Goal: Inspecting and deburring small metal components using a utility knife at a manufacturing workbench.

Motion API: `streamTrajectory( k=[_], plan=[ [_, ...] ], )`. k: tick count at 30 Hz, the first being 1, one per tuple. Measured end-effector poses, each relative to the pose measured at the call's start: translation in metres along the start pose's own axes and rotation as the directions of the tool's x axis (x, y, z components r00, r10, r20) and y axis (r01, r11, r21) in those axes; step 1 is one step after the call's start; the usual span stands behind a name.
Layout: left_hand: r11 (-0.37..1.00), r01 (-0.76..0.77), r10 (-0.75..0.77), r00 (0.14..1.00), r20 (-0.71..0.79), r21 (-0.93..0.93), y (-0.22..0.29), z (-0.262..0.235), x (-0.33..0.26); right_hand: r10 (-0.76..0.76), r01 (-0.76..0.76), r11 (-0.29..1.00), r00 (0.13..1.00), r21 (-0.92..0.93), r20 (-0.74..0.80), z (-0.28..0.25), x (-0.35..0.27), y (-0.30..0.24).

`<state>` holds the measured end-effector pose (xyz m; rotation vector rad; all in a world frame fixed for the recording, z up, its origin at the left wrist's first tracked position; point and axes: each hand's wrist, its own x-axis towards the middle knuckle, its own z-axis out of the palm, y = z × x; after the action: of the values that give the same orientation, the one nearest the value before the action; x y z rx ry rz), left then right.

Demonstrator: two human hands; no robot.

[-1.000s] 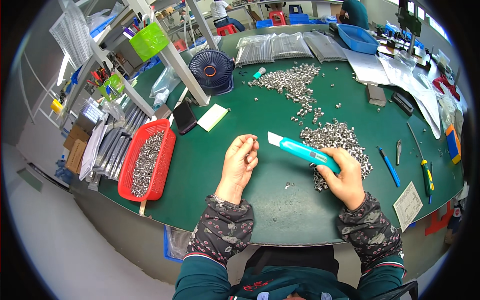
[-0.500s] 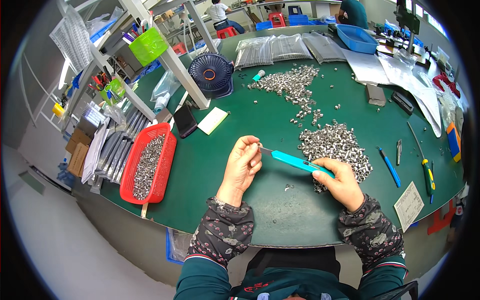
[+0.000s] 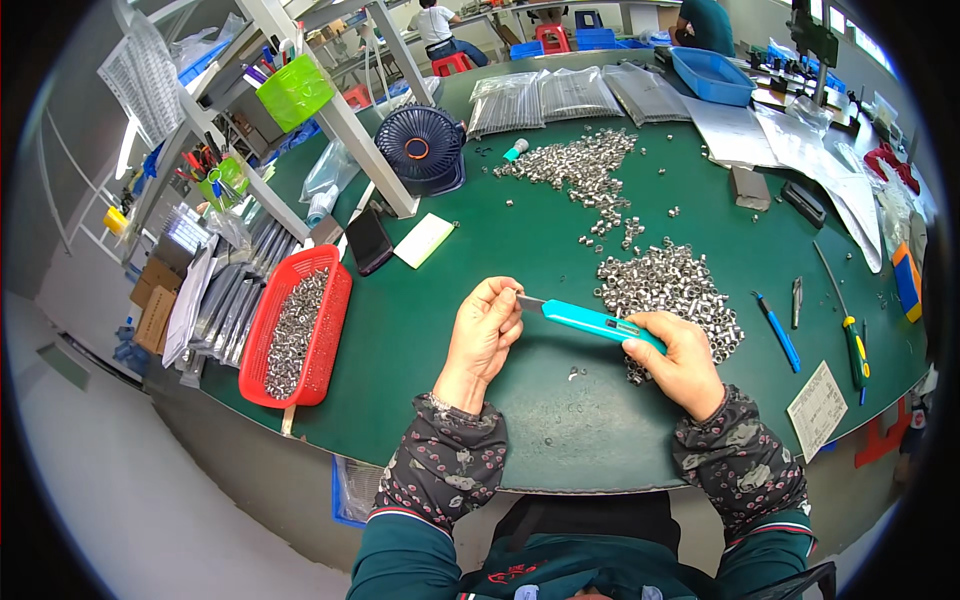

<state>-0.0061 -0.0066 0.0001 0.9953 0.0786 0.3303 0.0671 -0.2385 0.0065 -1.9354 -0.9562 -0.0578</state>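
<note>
My right hand (image 3: 682, 362) is closed around the handle of a turquoise utility knife (image 3: 590, 320), its blade pointing left. The blade's tip meets the pinched thumb and forefinger of my left hand (image 3: 484, 335). Something small sits in that pinch, mostly covered by the fingers; it looks like one of the metal rings, but I cannot make it out surely. Just beyond my right hand lies a heap of small shiny metal rings (image 3: 668, 290). A second, looser pile of such rings (image 3: 575, 165) spreads farther back on the green table (image 3: 450, 300).
At the left a red basket (image 3: 333, 345) holds more metal pieces, near a phone (image 3: 370, 242), a yellow-green notepad (image 3: 424, 240) and a dark blue fan (image 3: 420, 145). On the right lie a blue-handled tool (image 3: 778, 335), a screwdriver (image 3: 856, 350) and a paper slip (image 3: 818, 408).
Both hands and the knife stay in almost the same place. The knife and blade tip have shifted very slightly at the left fingertips.
</note>
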Motion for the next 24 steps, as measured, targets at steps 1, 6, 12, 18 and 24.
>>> streamTrajectory(
  k=[1, 6, 12, 18, 24],
  plan=[
    [1.0, 0.004, -0.004, 1.0, 0.002, 0.001, 0.0, 0.0, 0.0, 0.001, -0.001, 1.0, 1.0, -0.001, -0.001, 0.0, 0.0, 0.0],
    [1.0, 0.009, -0.009, 1.0, -0.008, 0.008, 0.001, -0.001, -0.001, -0.086, 0.071, 0.984, 0.993, -0.161, -0.084, 0.0, -0.002, -0.006],
    [0.999, 0.031, -0.03, 0.999, -0.043, 0.017, 0.0, 0.0, -0.001, -0.249, 0.196, 0.933, 0.957, -0.302, -0.148, -0.002, 0.0, -0.011],
    [0.999, 0.041, -0.042, 0.998, -0.055, -0.012, 0.0, 0.0, -0.001, -0.262, 0.179, 0.938, 0.927, -0.298, -0.268, -0.003, 0.003, -0.012],
    [0.999, 0.027, -0.028, 0.998, -0.057, -0.022, 0.003, 0.003, -0.001, -0.285, 0.195, 0.932, 0.915, -0.305, -0.285, -0.003, 0.004, -0.013]
  ],
)
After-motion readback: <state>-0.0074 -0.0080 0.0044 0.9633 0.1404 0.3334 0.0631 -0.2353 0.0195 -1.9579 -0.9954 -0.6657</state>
